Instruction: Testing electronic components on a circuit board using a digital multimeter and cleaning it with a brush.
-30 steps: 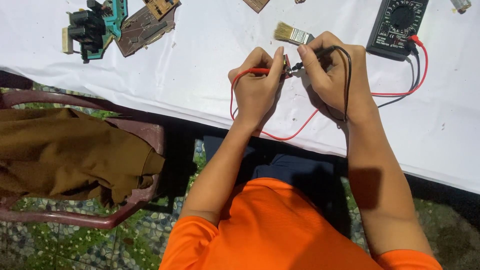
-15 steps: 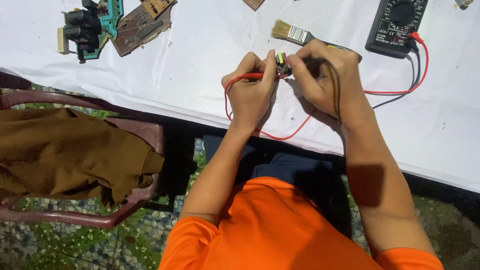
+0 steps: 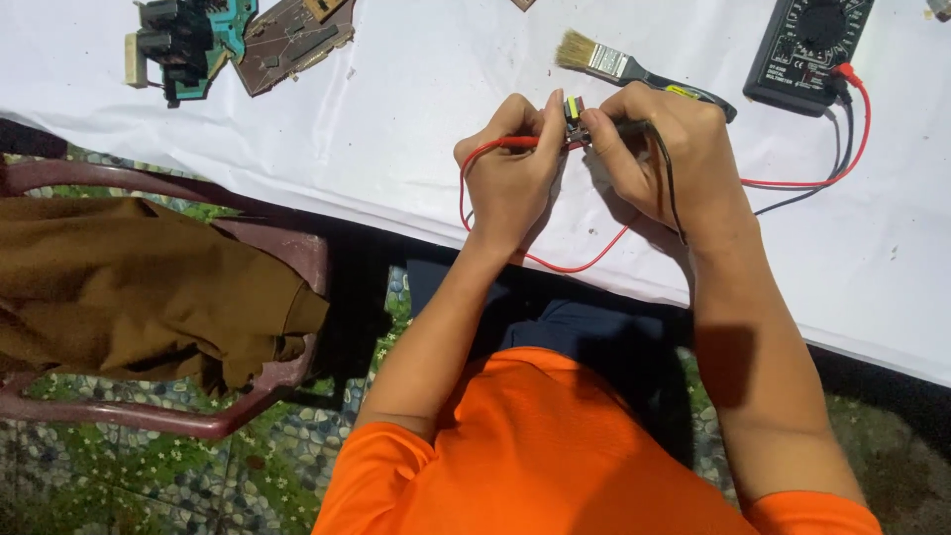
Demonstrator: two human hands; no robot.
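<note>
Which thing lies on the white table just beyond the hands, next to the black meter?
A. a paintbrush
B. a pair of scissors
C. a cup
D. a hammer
A: a paintbrush with pale bristles and a dark handle lies on the white table, left of the black meter.

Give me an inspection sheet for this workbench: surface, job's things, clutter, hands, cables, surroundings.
Surface: table under a white cloth, lightly speckled with dirt.
Job's things: small component pinched between both hands; red probe and black probe meet it; black multimeter at the far right.
Clutter: paintbrush behind the hands; teal circuit board with black parts and brown circuit board at the far left.
Hands: left hand grips the red probe; right hand grips the black probe.
Cables: red lead loops toward the table edge; black lead runs to the multimeter.
Surroundings: maroon plastic chair draped with brown cloth; pebble-patterned floor.
</note>
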